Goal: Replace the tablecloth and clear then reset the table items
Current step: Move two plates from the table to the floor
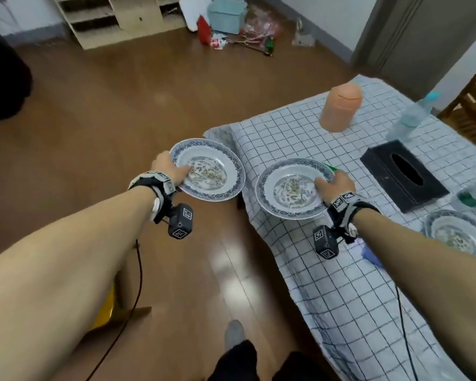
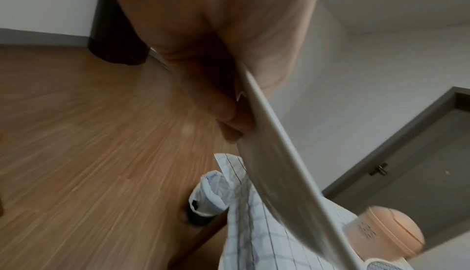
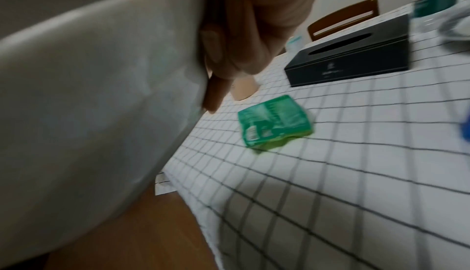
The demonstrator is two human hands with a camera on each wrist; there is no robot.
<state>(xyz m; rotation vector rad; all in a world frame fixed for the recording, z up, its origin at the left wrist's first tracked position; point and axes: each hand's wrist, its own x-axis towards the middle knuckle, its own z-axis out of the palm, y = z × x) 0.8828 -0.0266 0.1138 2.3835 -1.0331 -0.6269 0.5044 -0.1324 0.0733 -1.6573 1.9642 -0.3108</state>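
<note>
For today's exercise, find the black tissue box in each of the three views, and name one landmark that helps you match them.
Head: black tissue box lies right of centre on the checked tablecloth, beyond the right hand.
Left wrist: not in view.
Right wrist: upper right, behind the green packet.
Shared landmark: the checked tablecloth, seen in all three.

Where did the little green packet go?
The green packet lies flat on the checked tablecloth, in front of the black tissue box. In the head view only its corner shows, behind the plate held by the right hand.
</note>
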